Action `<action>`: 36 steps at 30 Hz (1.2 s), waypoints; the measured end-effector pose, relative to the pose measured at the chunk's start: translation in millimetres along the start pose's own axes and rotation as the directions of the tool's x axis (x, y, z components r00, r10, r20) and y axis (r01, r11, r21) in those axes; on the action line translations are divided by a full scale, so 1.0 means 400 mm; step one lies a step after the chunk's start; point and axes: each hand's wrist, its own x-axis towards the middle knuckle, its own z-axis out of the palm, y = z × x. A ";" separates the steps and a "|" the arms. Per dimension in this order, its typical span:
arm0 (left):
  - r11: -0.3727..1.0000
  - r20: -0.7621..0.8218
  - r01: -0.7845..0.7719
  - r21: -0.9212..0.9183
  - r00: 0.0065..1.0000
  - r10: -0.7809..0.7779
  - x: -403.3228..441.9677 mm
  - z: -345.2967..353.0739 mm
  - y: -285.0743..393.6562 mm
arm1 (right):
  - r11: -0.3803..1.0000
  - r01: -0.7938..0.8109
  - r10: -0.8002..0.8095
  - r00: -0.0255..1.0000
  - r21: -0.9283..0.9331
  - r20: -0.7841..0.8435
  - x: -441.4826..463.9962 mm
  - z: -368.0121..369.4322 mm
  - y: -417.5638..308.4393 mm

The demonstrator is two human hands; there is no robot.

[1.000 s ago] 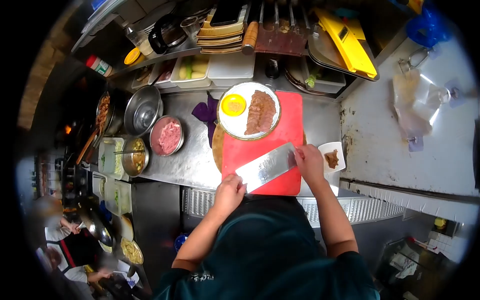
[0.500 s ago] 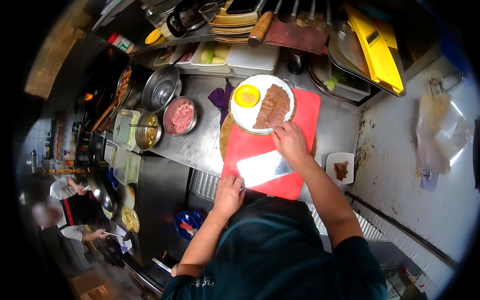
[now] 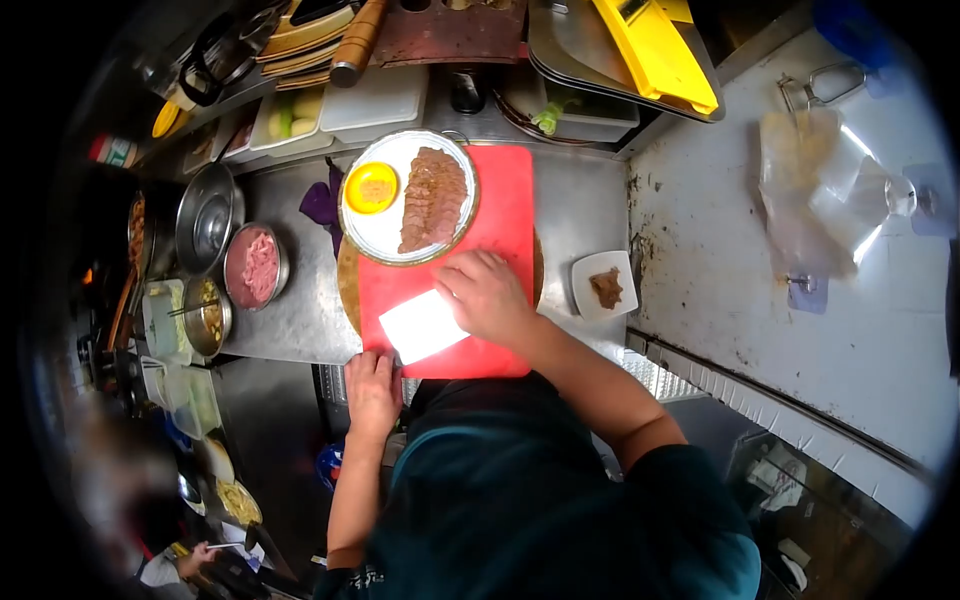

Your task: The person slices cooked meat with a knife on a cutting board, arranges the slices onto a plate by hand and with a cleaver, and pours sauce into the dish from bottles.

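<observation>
A cleaver's bright, wide blade (image 3: 422, 327) lies flat on the red cutting board (image 3: 507, 205). Over the blade's right end, my right hand (image 3: 488, 298) is closed, and it hides the handle. My left hand (image 3: 373, 393) has its fingers curled at the board's near left corner, beside the blade. At the board's far end is a round white plate (image 3: 385, 233). It carries sliced browned meat (image 3: 434, 200) in overlapping rows and a small yellow dish (image 3: 371, 188) of pale, finely chopped food.
A white square dish (image 3: 605, 285) with brown meat stands right of the board. To the left are metal bowls, one holding raw pink meat (image 3: 260, 268). Behind are lidded tubs (image 3: 372, 105) and a yellow slicer (image 3: 655, 55). A blurred co-worker (image 3: 130, 470) stands lower left.
My right hand has drawn back from the sliced meat to the blade's right end. The left hand stays at the board's corner. The whole view has shifted as my head turned.
</observation>
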 end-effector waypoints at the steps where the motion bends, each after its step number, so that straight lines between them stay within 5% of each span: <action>1: 1.000 0.024 0.001 -0.002 1.000 -0.001 0.002 -0.002 -0.004 | 1.000 -0.016 0.016 1.000 0.003 0.004 -0.005 0.002 -0.005; 9: 0.994 0.029 -0.055 -0.094 0.998 0.058 0.018 -0.014 -0.030 | 0.948 -0.252 0.228 0.964 -0.197 -0.134 0.077 -0.031 0.128; 13: 0.991 0.041 -0.003 -0.131 0.999 0.008 0.013 -0.016 -0.036 | 0.916 -0.173 0.082 0.964 -0.363 -0.252 0.248 -0.039 0.272; 15: 0.992 0.034 0.016 -0.128 0.999 -0.011 0.013 -0.018 -0.038 | 0.940 -0.320 0.284 0.925 -0.115 -0.253 0.348 -0.029 0.297; 16: 0.991 0.031 0.023 -0.130 0.999 -0.019 0.012 -0.015 -0.039 | 0.941 -0.285 0.231 0.935 -0.181 -0.268 0.394 -0.016 0.342; 19: 0.986 0.007 0.043 -0.158 0.999 -0.042 0.008 -0.008 -0.043 | 0.764 -0.371 0.411 0.911 -0.528 -0.046 0.536 0.008 0.467; 20: 0.985 0.003 0.049 -0.164 0.999 -0.050 0.004 -0.009 -0.046 | 0.724 -0.382 0.418 0.905 -0.574 -0.074 0.573 0.030 0.508; 21: 0.983 -0.006 0.062 -0.175 0.998 -0.064 0.001 -0.006 -0.048 | 0.794 -0.216 0.175 0.976 -0.568 -0.127 0.599 0.064 0.658; 22: 0.980 -0.006 0.073 -0.185 0.997 -0.076 -0.001 -0.003 -0.049 | 0.971 -0.207 0.174 0.955 -0.120 -0.242 0.650 0.116 0.809; 23: 0.978 -0.005 0.080 -0.194 0.997 -0.083 -0.004 -0.004 -0.052 | 0.942 -0.046 0.170 0.920 0.332 -0.354 0.702 0.166 0.949; 25: 0.978 0.001 0.090 -0.190 0.996 -0.092 -0.007 -0.005 -0.052 | 0.914 -0.043 0.200 0.913 0.404 -0.356 0.777 0.162 0.904; 28: 0.975 -0.005 0.093 -0.200 0.995 -0.096 -0.010 0.000 -0.053 | 0.998 0.003 -0.008 0.996 -0.061 -0.083 0.734 0.091 0.802; 33: 0.979 -0.018 0.079 -0.190 0.996 -0.084 -0.007 -0.005 -0.049 | 0.801 -0.460 0.508 0.861 -0.383 0.031 0.606 0.015 0.465; 35: 0.982 -0.028 0.057 -0.177 0.998 -0.063 -0.006 -0.004 -0.050 | 0.829 -0.387 0.468 0.876 -0.404 0.120 0.557 -0.006 0.407; 36: 0.984 -0.029 0.050 -0.171 0.998 -0.056 -0.007 -0.001 -0.050 | 0.888 -0.166 0.196 0.980 -0.430 0.025 0.511 0.001 0.392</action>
